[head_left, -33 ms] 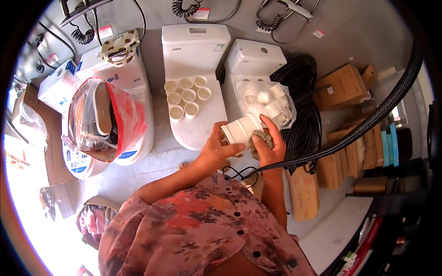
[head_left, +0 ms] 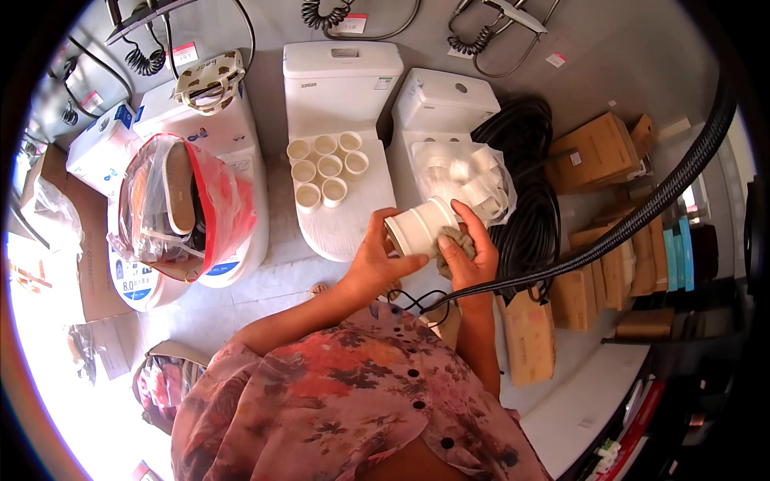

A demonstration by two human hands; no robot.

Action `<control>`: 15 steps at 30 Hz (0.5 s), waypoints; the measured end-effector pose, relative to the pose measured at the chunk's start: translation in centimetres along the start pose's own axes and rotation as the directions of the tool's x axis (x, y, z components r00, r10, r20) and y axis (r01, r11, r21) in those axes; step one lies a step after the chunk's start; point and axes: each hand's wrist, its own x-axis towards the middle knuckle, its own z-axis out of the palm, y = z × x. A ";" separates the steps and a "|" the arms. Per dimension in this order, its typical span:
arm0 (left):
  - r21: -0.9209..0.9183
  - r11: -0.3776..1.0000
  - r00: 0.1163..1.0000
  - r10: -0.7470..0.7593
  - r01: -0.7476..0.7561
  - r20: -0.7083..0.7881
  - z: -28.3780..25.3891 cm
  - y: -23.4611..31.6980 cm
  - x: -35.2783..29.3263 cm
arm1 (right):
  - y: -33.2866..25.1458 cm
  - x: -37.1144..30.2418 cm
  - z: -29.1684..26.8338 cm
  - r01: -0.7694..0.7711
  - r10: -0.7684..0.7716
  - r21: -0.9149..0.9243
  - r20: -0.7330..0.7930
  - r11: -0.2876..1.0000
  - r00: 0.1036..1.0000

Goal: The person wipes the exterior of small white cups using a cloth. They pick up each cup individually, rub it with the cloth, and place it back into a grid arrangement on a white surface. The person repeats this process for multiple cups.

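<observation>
Almost nothing is changed from the earlier frame; the same grip, the same cloth and the same rows of cups are seen, and only a very slight shift of the toilets within the view can be made out. A white cylinder (head_left: 421,227) with raised bands is held in the air in front of the body, tilted, its right end higher than its left. Its left end is gripped by the left hand (head_left: 377,250), with the thumb laid along the lower side. A wadded grey-brown cloth (head_left: 454,242) is pinched by the right hand (head_left: 476,255) and kept against the cylinder's right end, as in the earlier picture; how far the cloth is tucked inside cannot be told.

Beyond the hands, eight white cups (head_left: 329,166) are stood on the closed lid (head_left: 365,228) of a white toilet, in rows of three, three and two, and their places on it are unchanged. More white pieces are held in a clear plastic bag (head_left: 469,180), which is set on the next toilet (head_left: 445,96) to the right. A coil of black hose (head_left: 521,204) is heaped beside it. On the left, a red and clear bag (head_left: 228,220) is likewise left unmoved.
</observation>
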 end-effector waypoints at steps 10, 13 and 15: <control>0.792 0.425 0.792 0.599 -0.439 0.118 -0.7 0.5 0.1 | 0.2 1.6 2.4 0.020 -0.021 -0.019 -0.035 1.000 0.999; 0.750 0.533 0.850 0.522 -0.391 0.073 -0.8 0.4 0.0 | -0.1 1.7 2.4 -0.035 0.036 0.033 -0.038 0.999 0.999; 0.646 0.682 0.910 0.412 -0.343 0.048 -0.7 0.6 0.0 | 0.3 1.9 2.2 0.014 -0.012 0.030 -0.069 0.999 0.998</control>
